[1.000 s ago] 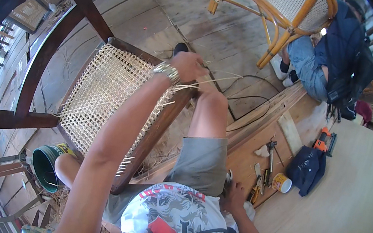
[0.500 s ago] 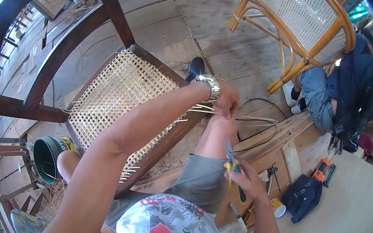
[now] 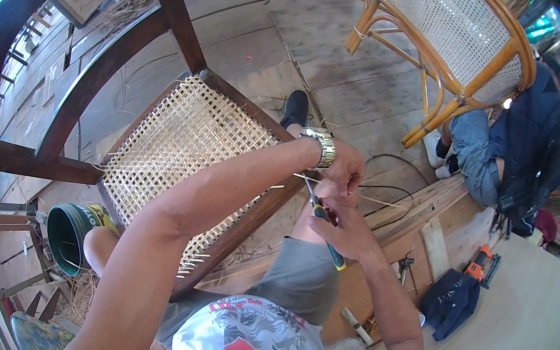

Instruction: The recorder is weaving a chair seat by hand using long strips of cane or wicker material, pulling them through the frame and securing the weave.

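A dark wooden chair point(image 3: 228, 258) leans toward me, its seat woven with pale cane point(image 3: 189, 125). Cut-looking cane ends stick out along the near edge of the weave. My left hand point(image 3: 345, 167), with a watch at the wrist, is closed above my knee on a cane strand point(image 3: 383, 203) that runs from the seat's edge and trails out to the right. Just below it, my right hand point(image 3: 348, 225) grips slim-jawed pliers point(image 3: 318, 212) with black-and-yellow handles. Their metal jaws reach the strand beside the seat frame; whether they bite on it cannot be made out.
A green bucket point(image 3: 66, 237) stands at left. A rattan bench point(image 3: 424, 55) is at the far right, beside a person in dark clothing point(image 3: 528, 140). On the right lie an orange tool point(image 3: 481, 264), a dark blue cloth item point(image 3: 449, 302), a hammer point(image 3: 404, 267) and a brush point(image 3: 355, 325).
My right hand has moved up and left with the pliers, from above my thigh to the strand beside my left hand. The left hand stays near the same spot.
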The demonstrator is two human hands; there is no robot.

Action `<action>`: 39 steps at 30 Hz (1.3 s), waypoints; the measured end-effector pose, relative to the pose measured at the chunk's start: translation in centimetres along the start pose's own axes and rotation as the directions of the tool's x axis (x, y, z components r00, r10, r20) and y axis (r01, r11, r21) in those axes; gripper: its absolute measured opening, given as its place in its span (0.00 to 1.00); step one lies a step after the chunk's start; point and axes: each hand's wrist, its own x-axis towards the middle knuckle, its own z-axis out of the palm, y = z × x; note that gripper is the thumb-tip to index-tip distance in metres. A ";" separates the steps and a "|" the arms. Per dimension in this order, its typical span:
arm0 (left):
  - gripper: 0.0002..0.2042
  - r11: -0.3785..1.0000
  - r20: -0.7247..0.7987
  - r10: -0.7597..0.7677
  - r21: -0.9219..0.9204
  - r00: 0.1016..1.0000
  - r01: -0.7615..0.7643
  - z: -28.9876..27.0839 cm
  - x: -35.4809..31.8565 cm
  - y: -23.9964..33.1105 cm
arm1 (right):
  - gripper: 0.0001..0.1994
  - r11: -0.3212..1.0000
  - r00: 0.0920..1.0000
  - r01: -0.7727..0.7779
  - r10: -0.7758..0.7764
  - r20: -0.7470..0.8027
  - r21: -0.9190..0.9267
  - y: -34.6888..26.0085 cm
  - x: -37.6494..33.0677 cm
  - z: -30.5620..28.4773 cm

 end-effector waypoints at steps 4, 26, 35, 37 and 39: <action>0.14 1.000 -0.001 -0.004 0.016 1.000 0.004 0.4 0.0 0.0 | 0.25 0.995 0.999 0.003 0.002 0.045 -0.102 0.3 1.7 0.0; 0.19 0.878 -0.492 -0.310 -0.476 0.813 0.047 0.5 -14.7 -0.2 | 0.33 0.993 0.974 -0.109 0.096 -0.204 -0.050 5.7 -17.1 -1.0; 0.14 0.478 -0.404 -0.844 -0.865 0.353 0.152 18.0 -31.2 4.4 | 0.38 0.748 0.827 -0.545 0.405 -0.389 -0.380 20.2 -24.9 9.3; 0.12 0.430 -0.382 -0.871 -0.897 0.308 0.103 21.7 -32.3 6.7 | 0.39 0.744 0.822 -0.563 0.461 -0.334 -0.360 19.8 -24.6 9.1; 0.12 0.334 -0.360 -0.886 -0.933 0.293 -0.136 24.6 -31.8 7.6 | 0.43 0.673 0.799 -0.581 0.579 -0.162 -0.458 18.7 -23.0 7.8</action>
